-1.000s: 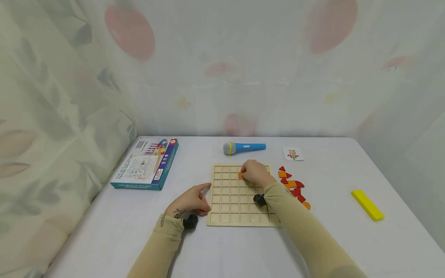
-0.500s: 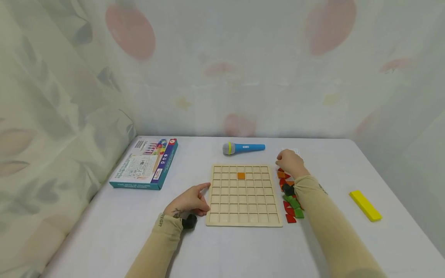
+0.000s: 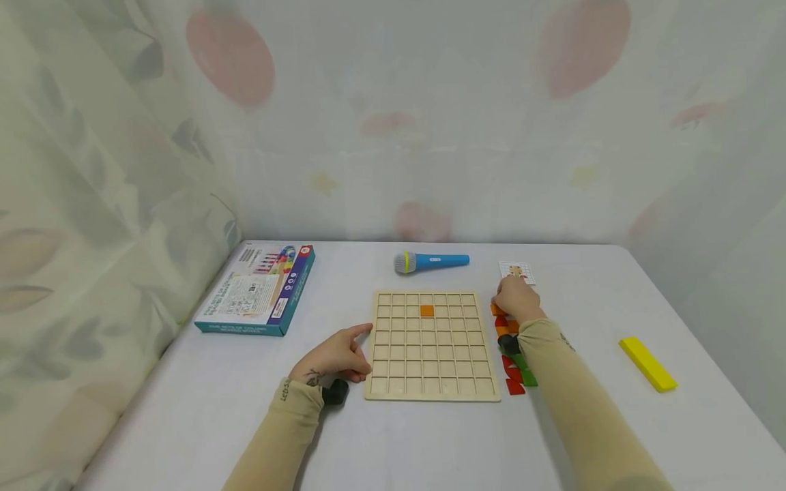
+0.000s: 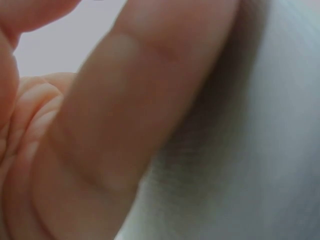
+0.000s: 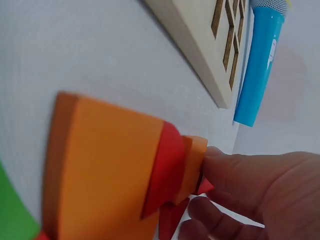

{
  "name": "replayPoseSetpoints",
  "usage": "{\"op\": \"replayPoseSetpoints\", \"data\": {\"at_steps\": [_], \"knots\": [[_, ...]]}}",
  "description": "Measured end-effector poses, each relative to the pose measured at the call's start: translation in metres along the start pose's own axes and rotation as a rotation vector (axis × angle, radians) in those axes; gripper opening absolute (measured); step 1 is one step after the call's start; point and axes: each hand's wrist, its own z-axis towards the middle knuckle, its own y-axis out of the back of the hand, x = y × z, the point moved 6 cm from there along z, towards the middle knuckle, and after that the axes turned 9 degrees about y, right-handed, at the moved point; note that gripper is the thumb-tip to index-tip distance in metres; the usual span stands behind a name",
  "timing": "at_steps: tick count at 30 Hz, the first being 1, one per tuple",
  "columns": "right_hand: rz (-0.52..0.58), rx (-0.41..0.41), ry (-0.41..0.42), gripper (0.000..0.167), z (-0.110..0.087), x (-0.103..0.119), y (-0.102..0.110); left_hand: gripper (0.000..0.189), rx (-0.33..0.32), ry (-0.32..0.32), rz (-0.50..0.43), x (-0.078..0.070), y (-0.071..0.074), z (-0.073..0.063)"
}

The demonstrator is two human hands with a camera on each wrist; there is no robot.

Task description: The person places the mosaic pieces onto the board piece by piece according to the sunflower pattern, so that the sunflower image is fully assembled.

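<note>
At the left edge of the wooden grid board (image 3: 432,368) rests my left hand (image 3: 330,353), one finger stretched along the tabletop to its rim. In the left wrist view, a blurred finger fills much of the picture. An orange square tile (image 3: 426,311) sits in one cell of the board's upper part. My right hand (image 3: 518,299) is at the far end of the tile pile, right of the board. In the right wrist view its thumb and fingertips pinch a small red tile (image 5: 205,187), mostly hidden, beside orange tiles (image 5: 110,165).
Red tiles (image 3: 514,387) and green tiles (image 3: 529,377) lie nearer me in the pile. A pattern card (image 3: 517,271) lies behind the right hand. Further out are a blue toy microphone (image 3: 439,261), a boxed set (image 3: 258,290) and a yellow bar (image 3: 648,363).
My right hand has let go of the orange square tile on the board and moved right to the tile pile, then slightly nearer. The left hand stays at the board's edge.
</note>
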Motion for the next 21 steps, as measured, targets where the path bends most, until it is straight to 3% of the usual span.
{"op": "replayPoseSetpoints", "data": {"at_steps": [6,11,16,21], "knots": [[0.039,-0.059,0.012,0.019,-0.002,0.008,0.005,0.091,0.0,0.001,0.002,0.0,0.0,0.0],[0.104,-0.152,0.15,0.015,0.001,0.044,0.009,0.091,0.0,0.001,-0.004,0.001,0.001,0.0],[0.251,-0.093,0.345,0.011,0.004,0.09,-0.003,0.09,0.005,-0.001,-0.009,0.001,0.001,0.0],[0.242,0.012,0.406,0.008,0.004,0.122,-0.025,0.09,0.016,-0.008,-0.012,0.001,0.0,0.001]]}}
